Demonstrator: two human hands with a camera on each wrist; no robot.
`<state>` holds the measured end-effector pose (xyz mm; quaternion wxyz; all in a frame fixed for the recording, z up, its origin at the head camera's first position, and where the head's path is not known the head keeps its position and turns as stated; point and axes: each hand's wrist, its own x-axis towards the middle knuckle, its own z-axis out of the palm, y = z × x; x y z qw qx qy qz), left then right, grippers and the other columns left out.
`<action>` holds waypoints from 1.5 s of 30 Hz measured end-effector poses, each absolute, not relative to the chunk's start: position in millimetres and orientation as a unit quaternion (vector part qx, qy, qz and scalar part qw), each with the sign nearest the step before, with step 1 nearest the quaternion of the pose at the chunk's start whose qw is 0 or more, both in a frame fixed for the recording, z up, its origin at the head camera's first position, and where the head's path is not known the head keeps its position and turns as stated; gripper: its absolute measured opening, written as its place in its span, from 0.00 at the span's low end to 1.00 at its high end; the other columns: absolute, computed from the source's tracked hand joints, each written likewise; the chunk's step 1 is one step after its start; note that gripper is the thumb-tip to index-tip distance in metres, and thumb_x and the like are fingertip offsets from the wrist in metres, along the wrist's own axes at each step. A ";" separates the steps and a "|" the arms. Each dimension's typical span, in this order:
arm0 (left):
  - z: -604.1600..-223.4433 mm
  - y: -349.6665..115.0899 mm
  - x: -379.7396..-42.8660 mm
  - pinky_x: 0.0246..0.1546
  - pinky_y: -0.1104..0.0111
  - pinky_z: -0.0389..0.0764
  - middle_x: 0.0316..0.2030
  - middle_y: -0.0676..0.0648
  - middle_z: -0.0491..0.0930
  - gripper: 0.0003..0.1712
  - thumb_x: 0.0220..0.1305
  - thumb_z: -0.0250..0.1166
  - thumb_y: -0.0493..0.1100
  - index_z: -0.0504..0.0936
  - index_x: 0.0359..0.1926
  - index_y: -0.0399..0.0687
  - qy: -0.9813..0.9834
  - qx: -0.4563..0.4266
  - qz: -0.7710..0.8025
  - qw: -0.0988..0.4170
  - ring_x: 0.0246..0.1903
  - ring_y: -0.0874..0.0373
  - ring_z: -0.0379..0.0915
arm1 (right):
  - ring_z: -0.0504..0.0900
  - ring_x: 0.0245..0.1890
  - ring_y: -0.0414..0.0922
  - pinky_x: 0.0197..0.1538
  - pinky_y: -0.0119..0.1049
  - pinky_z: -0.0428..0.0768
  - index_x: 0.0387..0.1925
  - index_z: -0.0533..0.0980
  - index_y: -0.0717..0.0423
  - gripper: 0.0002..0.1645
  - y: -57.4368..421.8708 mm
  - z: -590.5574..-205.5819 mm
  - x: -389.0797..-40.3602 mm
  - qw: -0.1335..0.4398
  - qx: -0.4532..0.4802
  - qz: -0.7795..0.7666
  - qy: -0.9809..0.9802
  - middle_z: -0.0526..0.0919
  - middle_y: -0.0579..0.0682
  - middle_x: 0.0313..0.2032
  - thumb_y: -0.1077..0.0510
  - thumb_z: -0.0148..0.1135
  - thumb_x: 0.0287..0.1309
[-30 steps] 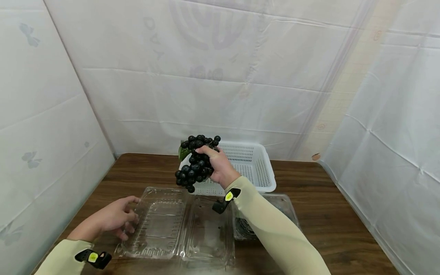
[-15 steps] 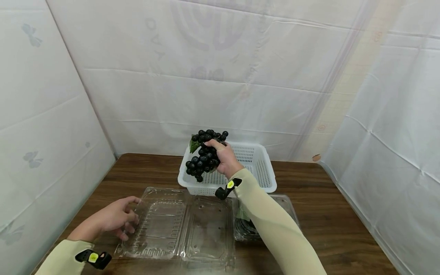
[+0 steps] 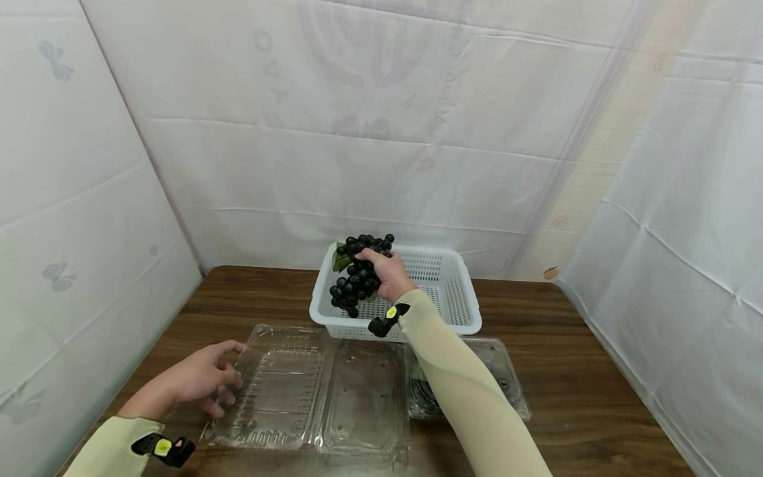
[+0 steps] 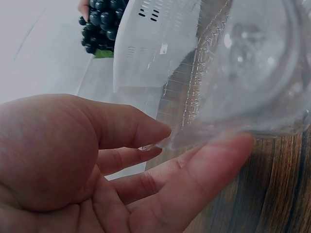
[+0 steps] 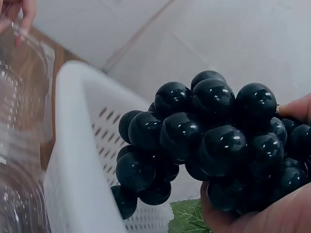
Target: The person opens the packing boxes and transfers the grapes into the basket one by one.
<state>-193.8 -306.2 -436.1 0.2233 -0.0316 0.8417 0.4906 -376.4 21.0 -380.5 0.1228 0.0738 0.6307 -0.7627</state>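
Observation:
My right hand [image 3: 390, 275] grips a bunch of black grapes [image 5: 218, 131] with a green leaf [image 3: 341, 262]. The bunch hangs over the left part of a white slotted basket [image 3: 471, 315], with some grapes below rim height in the right wrist view. Farther left, my left hand [image 3: 205, 377] is at the outer edge of an unfolded clear plastic clamshell box [image 3: 280, 391]. Thumb and a finger pinch a corner of its thin rim in the left wrist view.
Beside the unfolded box, partly behind my right forearm [image 3: 459, 377], stands another clear clamshell [image 3: 501, 371] with dark contents and a green leaf. Both boxes lie in front of the basket on the brown wooden table [image 3: 572, 371]. White sheeting [image 3: 357, 165] closes off the back and sides.
My right hand has carried the grapes rightward and back, then lowered them slightly into the basket's opening. The left hand and the unfolded box stay put.

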 end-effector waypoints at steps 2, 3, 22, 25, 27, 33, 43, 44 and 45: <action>-436.5 -306.9 -193.2 0.25 0.53 0.87 0.43 0.35 0.81 0.33 0.74 0.53 0.30 0.54 0.75 0.33 0.841 -0.031 0.491 0.224 0.32 0.46 0.82 | 0.49 0.80 0.60 0.78 0.62 0.58 0.83 0.36 0.47 0.72 21.0 -384.9 -378.2 0.129 0.077 -0.749 0.645 0.42 0.59 0.82 0.53 0.77 0.50; -436.7 -307.4 -192.9 0.25 0.53 0.87 0.43 0.35 0.81 0.33 0.74 0.53 0.31 0.54 0.75 0.33 0.841 -0.029 0.491 0.224 0.32 0.47 0.82 | 0.47 0.81 0.59 0.79 0.62 0.56 0.83 0.36 0.46 0.72 21.1 -387.1 -378.7 0.135 0.079 -0.742 0.652 0.41 0.58 0.82 0.52 0.76 0.51; -436.5 -305.0 -193.9 0.26 0.54 0.88 0.43 0.35 0.81 0.32 0.73 0.53 0.30 0.55 0.75 0.33 0.845 -0.030 0.484 0.225 0.32 0.47 0.82 | 0.51 0.80 0.59 0.74 0.62 0.66 0.82 0.40 0.55 0.68 19.2 -412.7 -396.8 0.167 0.096 -0.653 0.732 0.45 0.58 0.81 0.51 0.74 0.53; -436.6 -304.9 -194.4 0.26 0.54 0.88 0.43 0.35 0.81 0.32 0.74 0.54 0.30 0.55 0.75 0.34 0.846 -0.031 0.482 0.225 0.32 0.47 0.82 | 0.52 0.79 0.63 0.70 0.68 0.69 0.82 0.44 0.57 0.65 20.9 -412.3 -398.1 0.185 0.090 -0.642 0.739 0.47 0.59 0.81 0.51 0.74 0.54; -436.5 -304.9 -194.0 0.26 0.53 0.88 0.43 0.35 0.82 0.32 0.74 0.54 0.30 0.55 0.75 0.33 0.846 -0.028 0.482 0.225 0.32 0.47 0.82 | 0.55 0.78 0.65 0.67 0.68 0.73 0.81 0.47 0.58 0.61 22.8 -411.7 -399.4 0.202 0.086 -0.628 0.746 0.49 0.60 0.80 0.50 0.72 0.56; -436.7 -304.9 -193.6 0.26 0.53 0.88 0.43 0.35 0.82 0.32 0.74 0.54 0.31 0.55 0.75 0.34 0.844 -0.030 0.486 0.224 0.32 0.47 0.82 | 0.81 0.23 0.46 0.35 0.41 0.86 0.79 0.55 0.58 0.54 27.6 -409.9 -405.8 0.240 0.074 -0.560 0.790 0.56 0.62 0.78 0.45 0.70 0.61; -435.6 -305.9 -193.5 0.26 0.54 0.88 0.43 0.36 0.82 0.32 0.74 0.54 0.30 0.55 0.75 0.32 0.847 -0.025 0.482 0.224 0.32 0.48 0.82 | 0.51 0.09 0.36 0.16 0.31 0.66 0.79 0.56 0.57 0.49 28.1 -406.7 -406.7 0.261 0.064 -0.535 0.801 0.57 0.63 0.78 0.48 0.68 0.66; -435.4 -305.8 -193.3 0.26 0.54 0.88 0.43 0.36 0.82 0.32 0.74 0.54 0.30 0.55 0.75 0.32 0.847 -0.025 0.482 0.224 0.32 0.48 0.82 | 0.51 0.09 0.36 0.16 0.31 0.65 0.79 0.56 0.57 0.49 28.1 -406.7 -406.2 0.262 0.064 -0.533 0.802 0.57 0.63 0.78 0.48 0.68 0.66; -435.3 -305.7 -193.1 0.26 0.54 0.88 0.43 0.36 0.82 0.32 0.74 0.54 0.30 0.55 0.75 0.32 0.847 -0.025 0.482 0.225 0.32 0.48 0.82 | 0.51 0.09 0.36 0.16 0.31 0.64 0.79 0.56 0.56 0.48 28.0 -406.9 -406.0 0.262 0.063 -0.532 0.803 0.57 0.64 0.78 0.49 0.68 0.66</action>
